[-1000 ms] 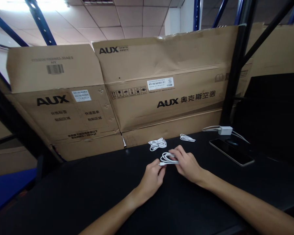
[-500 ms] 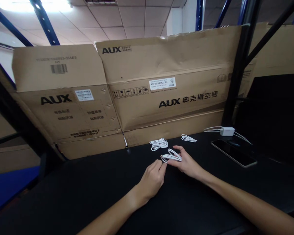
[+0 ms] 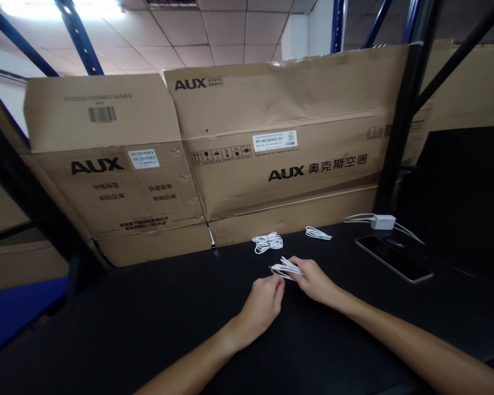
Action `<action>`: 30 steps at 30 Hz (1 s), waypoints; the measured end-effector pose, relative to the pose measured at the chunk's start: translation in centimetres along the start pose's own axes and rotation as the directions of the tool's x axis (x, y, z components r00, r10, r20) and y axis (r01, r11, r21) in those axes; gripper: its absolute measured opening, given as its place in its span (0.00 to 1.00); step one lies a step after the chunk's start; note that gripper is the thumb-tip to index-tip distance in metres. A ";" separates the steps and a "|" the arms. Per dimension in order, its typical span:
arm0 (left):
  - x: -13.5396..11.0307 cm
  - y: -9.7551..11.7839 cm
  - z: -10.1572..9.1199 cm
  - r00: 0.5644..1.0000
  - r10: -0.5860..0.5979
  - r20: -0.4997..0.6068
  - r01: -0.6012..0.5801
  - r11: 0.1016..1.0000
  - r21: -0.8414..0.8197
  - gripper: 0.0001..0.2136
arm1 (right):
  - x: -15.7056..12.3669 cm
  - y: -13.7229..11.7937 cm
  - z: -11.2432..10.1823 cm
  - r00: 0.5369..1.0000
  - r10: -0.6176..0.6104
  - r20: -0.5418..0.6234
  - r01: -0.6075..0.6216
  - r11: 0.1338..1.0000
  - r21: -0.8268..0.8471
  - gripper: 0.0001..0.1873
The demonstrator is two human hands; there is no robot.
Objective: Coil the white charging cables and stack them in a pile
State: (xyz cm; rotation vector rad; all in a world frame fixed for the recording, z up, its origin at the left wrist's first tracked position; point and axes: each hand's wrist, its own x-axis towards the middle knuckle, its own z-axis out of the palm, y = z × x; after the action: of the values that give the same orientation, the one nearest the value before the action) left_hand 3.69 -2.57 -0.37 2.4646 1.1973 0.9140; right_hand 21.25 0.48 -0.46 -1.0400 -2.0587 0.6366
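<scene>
A looped white cable [image 3: 286, 268] is held just above the black tabletop, its loops poking out to the left of my right hand [image 3: 314, 281]. The fingers of that hand are closed around the bundle's right end. My left hand [image 3: 260, 308] is pinched closed at the lower left of the same loops, on a strand of the cable; its fingertips are partly hidden. Just behind lies a tied bundle of white cable [image 3: 267, 242]. To its right rests a smaller coiled white cable [image 3: 318, 233].
A phone [image 3: 393, 259] lies on the black tabletop [image 3: 148, 323] at the right, near a white charger [image 3: 382, 222] with a cord. Cardboard panels [image 3: 239, 192] stand along the back edge, between dark rack posts [image 3: 389, 159].
My right hand has closed its raised fingers around the looped cable, squeezing the loops narrower. My left hand has shifted slightly right and down.
</scene>
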 end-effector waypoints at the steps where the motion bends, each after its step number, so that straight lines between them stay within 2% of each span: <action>1: 0.1 0.0 0.1 0.997 -0.076 0.003 0.076 0.991 -0.112 0.08 | -0.1 -0.1 0.0 1.000 0.001 0.006 -0.001 0.997 -0.078 0.07; 3: 0.5 0.0 0.3 0.975 -0.215 0.058 0.222 0.922 -0.316 0.08 | -0.3 -0.3 0.1 1.000 0.015 0.023 -0.010 0.973 -0.230 0.12; 6: 0.9 0.3 0.4 0.921 -0.323 0.219 0.389 0.723 -0.571 0.11 | -0.4 -0.8 0.2 0.998 0.014 0.053 0.009 0.915 -0.402 0.13; 8: 1.1 0.5 0.2 0.900 -0.314 0.304 0.432 0.540 -0.722 0.15 | -0.3 -1.1 0.3 0.998 0.001 0.061 0.027 0.891 -0.452 0.11; 10: 1.1 0.7 0.1 0.900 -0.269 0.343 0.425 0.364 -0.829 0.18 | -0.2 -1.0 0.3 0.998 -0.010 0.055 0.035 0.875 -0.482 0.10; 12: 1.1 0.7 0.0 0.907 -0.227 0.356 0.408 0.252 -0.878 0.20 | -0.2 -0.9 0.2 0.998 -0.032 0.050 0.052 0.859 -0.509 0.11; 14: 1.1 0.5 0.0 0.906 -0.223 0.359 0.406 0.220 -0.887 0.21 | -0.2 -0.9 0.2 0.996 -0.064 0.061 0.086 0.842 -0.532 0.11; 16: 1.1 0.4 0.2 0.904 -0.242 0.353 0.407 0.229 -0.884 0.19 | -0.3 -1.1 0.3 0.993 -0.080 0.082 0.112 0.823 -0.557 0.09; 22: 1.1 0.6 0.1 0.875 -0.290 0.388 0.458 0.232 -0.858 0.16 | -0.4 -2.1 0.9 0.992 -0.035 0.120 0.100 0.797 -0.595 0.08; 24: 1.1 0.6 -0.1 0.867 -0.295 0.401 0.471 0.229 -0.852 0.16 | -0.4 -1.9 0.9 0.990 -0.017 0.137 0.094 0.810 -0.578 0.12; 28: 1.0 0.7 -0.4 0.863 -0.285 0.417 0.489 0.261 -0.833 0.16 | -0.5 -1.4 0.3 0.983 -0.035 0.179 0.119 0.863 -0.490 0.26; 30: 1.0 0.7 -0.5 0.858 -0.287 0.426 0.500 0.275 -0.821 0.16 | -0.6 -1.5 -0.1 0.980 -0.042 0.196 0.128 0.883 -0.452 0.28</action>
State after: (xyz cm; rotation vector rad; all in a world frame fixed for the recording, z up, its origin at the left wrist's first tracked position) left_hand 4.28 -2.23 0.82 1.1889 0.7889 0.8098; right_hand 20.87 -0.83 0.37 -1.1778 -2.4752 0.1938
